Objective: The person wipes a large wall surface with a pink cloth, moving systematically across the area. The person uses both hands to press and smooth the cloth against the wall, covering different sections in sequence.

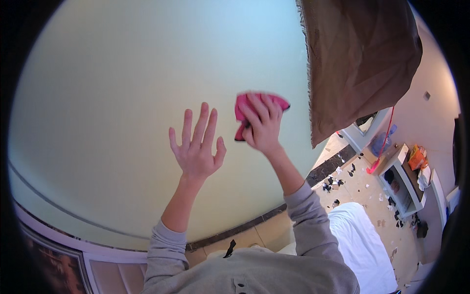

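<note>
A large frosted glass panel stands upright before me. My left hand is raised at it with fingers spread and nothing held; whether its palm touches the glass cannot be told. To its right, my right hand presses a folded pink cloth with dark edging against the panel. The fingers lie over the cloth, and part of it hangs below them. A brown fabric curtain with a frayed edge hangs to the right of the cloth.
White fabric lies at the lower right. Black and white scraps litter the tiled floor. Farther right stand a small white cabinet with an orange bag on top and a blue translucent plastic container. A framed picture is at lower left.
</note>
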Available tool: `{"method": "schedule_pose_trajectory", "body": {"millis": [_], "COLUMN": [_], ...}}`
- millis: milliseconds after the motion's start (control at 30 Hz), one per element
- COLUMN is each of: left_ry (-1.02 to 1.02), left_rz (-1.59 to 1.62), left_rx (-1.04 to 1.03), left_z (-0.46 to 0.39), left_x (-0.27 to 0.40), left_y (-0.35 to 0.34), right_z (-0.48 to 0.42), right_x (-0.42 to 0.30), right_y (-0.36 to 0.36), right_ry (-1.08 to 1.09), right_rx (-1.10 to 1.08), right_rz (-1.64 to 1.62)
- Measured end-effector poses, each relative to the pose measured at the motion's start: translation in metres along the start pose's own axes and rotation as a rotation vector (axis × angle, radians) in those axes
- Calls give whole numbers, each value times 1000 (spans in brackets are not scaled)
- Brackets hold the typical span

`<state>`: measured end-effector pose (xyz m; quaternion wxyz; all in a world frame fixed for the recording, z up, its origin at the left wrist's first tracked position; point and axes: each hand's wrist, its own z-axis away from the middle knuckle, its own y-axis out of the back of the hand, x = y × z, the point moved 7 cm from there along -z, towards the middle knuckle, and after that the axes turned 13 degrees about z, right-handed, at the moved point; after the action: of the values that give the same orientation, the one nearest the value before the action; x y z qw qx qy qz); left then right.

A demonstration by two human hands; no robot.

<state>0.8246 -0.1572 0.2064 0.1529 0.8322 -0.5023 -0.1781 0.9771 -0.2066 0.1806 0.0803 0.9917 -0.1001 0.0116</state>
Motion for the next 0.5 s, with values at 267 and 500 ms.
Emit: {"method": "schedule_pose_trajectory", "body": {"millis": [267, 500], "left_ry": [-50, -48], "left_rz": [17, 8], "left_rx": [-34, -44], "left_z": [4, 6], "left_x": [19, 20], "left_y": [-25, -26], "right_z": [200, -29], "right_x": [-14, 45], "right_y": [-34, 6], "right_ry": [-137, -31], "right_rx": [-85, 33], "right_rz": [21, -13]}}
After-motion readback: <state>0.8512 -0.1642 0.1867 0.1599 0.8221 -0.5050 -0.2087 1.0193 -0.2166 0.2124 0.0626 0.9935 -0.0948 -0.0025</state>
